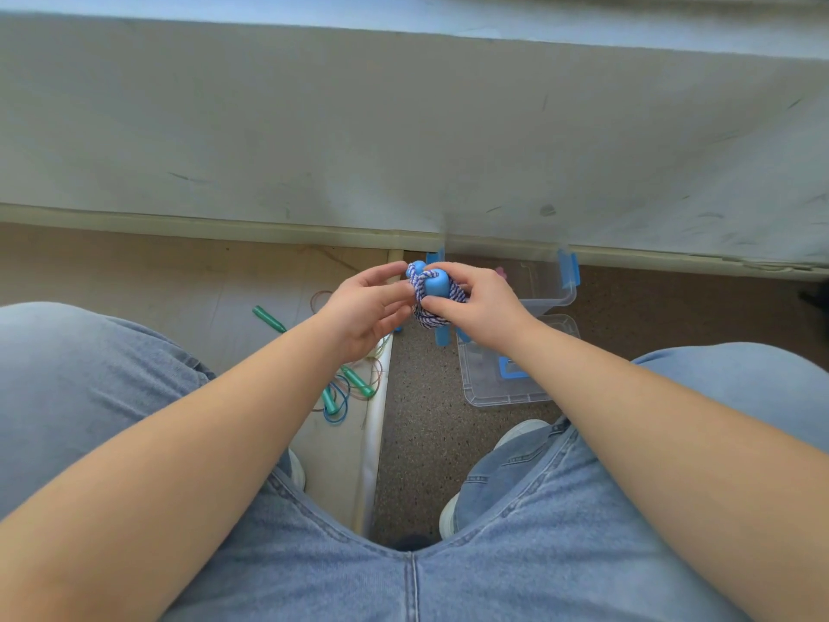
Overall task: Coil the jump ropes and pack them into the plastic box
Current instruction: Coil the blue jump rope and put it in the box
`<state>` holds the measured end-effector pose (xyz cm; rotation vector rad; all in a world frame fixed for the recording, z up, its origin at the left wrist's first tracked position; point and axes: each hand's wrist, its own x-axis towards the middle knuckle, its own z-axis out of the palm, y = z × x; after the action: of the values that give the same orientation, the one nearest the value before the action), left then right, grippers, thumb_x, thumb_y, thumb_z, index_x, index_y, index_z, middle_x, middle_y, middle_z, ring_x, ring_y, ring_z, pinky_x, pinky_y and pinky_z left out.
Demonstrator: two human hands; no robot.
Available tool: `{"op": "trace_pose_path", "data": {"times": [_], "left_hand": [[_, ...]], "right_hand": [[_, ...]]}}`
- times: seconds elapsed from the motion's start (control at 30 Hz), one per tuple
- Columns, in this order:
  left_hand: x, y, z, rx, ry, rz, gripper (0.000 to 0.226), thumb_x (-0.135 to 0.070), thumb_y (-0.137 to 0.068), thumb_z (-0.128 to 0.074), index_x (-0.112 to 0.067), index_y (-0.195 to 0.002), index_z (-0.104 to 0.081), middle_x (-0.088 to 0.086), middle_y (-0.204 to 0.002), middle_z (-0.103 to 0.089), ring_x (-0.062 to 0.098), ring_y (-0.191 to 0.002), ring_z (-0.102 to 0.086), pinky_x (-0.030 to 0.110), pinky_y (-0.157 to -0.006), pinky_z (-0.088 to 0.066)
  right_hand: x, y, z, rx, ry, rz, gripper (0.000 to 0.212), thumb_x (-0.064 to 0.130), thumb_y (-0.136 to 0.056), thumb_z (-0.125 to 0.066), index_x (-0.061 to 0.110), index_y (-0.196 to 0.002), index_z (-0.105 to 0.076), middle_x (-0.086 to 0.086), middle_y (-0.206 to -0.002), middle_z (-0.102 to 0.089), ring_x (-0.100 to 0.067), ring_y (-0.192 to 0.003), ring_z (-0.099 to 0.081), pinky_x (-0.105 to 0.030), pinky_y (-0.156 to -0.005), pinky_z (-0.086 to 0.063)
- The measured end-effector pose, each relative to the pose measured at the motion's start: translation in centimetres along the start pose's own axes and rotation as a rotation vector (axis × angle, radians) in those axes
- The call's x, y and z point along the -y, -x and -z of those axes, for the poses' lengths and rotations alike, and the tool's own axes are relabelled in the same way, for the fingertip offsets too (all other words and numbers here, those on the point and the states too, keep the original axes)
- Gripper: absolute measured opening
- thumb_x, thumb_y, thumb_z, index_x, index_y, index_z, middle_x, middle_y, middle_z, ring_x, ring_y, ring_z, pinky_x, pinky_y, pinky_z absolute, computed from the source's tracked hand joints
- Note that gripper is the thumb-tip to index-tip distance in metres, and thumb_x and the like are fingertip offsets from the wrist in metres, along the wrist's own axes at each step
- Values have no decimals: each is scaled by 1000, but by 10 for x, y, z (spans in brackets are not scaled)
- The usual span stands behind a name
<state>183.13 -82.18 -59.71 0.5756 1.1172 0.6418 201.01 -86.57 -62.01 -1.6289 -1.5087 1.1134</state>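
A jump rope with blue handles (434,285) and blue-and-white braided cord is bundled up between both hands, above the floor. My left hand (365,307) grips its left side and my right hand (477,303) holds the right side, thumb under a handle. Behind my right hand stands the clear plastic box (549,289) with blue latches; something pink lies inside it. Its clear lid (502,379) lies on the floor just in front of the box. Jump ropes with green handles (354,379) and thin cords lie loose on the pale floor to the left.
A grey wall (403,127) with a pale skirting runs across the back. My knees in blue jeans frame the scene, with white shoes (516,435) on the brown speckled floor. A raised pale strip (374,424) separates the two floor surfaces.
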Motion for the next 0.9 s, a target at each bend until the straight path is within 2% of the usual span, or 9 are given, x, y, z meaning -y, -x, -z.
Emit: {"op": "trace_pose_path", "data": {"times": [0.1, 0.17, 0.27, 0.37, 0.47, 0.57, 0.67, 0.8, 0.9], "left_hand": [[0, -1, 1, -1, 16, 1, 33, 0, -88, -68, -17, -115, -59, 7, -94, -70, 10, -67, -64, 18, -55, -51], [-2, -4, 0, -42, 64, -10, 28, 1, -90, -64, -19, -107, -53, 4, -83, -61, 7, -56, -55, 17, -49, -46], [-8, -6, -4, -55, -36, -63, 22, 3, -90, -51, -14, -102, -44, 3, -75, -47, 5, -44, -45, 17, -42, -42], [-6, -3, -7, -11, -250, -110, 16, 2, -93, -43, -11, -102, -43, 9, -79, -49, 12, -51, -57, 23, -50, -48], [1, -3, -6, 32, -391, -152, 17, 3, -91, -42, -13, -93, -46, 15, -89, -51, 26, -76, -58, 34, -60, -46], [-3, -10, -1, -23, -397, -213, 26, 5, -88, -43, -20, -78, -42, 6, -75, -43, 18, -62, -44, 29, -53, -37], [-10, -12, 3, -57, -441, -229, 30, 6, -88, -39, -22, -76, -40, 6, -76, -42, 14, -55, -37, 26, -49, -34], [-3, -4, -2, 70, -680, -107, 29, 7, -84, -31, -19, -81, -45, 5, -74, -47, 15, -56, -40, 28, -53, -36], [1, -1, 3, 175, -913, -119, 20, -2, -87, -46, -17, -95, -57, 3, -83, -58, 14, -63, -47, 29, -56, -41]], "right_hand": [[2, 0, 0, 30, -32, -8, 63, 30, -89, -72, 33, -147, -48, 9, -134, -64, -1, -118, -61, -36, -106, -49], [5, 1, -1, 44, -27, 2, 68, 40, -88, -69, 42, -149, -39, 10, -137, -61, -3, -121, -59, -39, -108, -47], [9, 3, -5, 62, 176, 71, 82, 54, -81, -72, 46, -151, -30, 6, -139, -56, -9, -126, -54, -36, -110, -42], [11, 6, -11, 87, 300, 172, 95, 56, -72, -79, 43, -151, -28, 5, -141, -51, -13, -130, -48, -41, -110, -41], [8, 4, -12, 102, 277, 234, 81, 44, -70, -85, 36, -139, -44, 3, -126, -57, -14, -118, -52, -42, -101, -47], [11, 5, -7, 118, 283, 197, 65, 46, -68, -84, 38, -121, -48, 3, -110, -55, -14, -102, -54, -35, -90, -50], [6, 5, -5, 172, 319, 138, 56, 48, -69, -82, 39, -110, -46, 4, -107, -54, -12, -95, -54, -29, -79, -47], [-2, 7, -4, 230, 386, 116, 48, 37, -69, -78, 33, -102, -43, 6, -98, -54, -12, -85, -55, -32, -71, -47], [-3, 10, -3, 269, 374, 87, 45, 31, -71, -77, 30, -101, -43, 7, -93, -58, -11, -79, -61, -32, -65, -52]]}}
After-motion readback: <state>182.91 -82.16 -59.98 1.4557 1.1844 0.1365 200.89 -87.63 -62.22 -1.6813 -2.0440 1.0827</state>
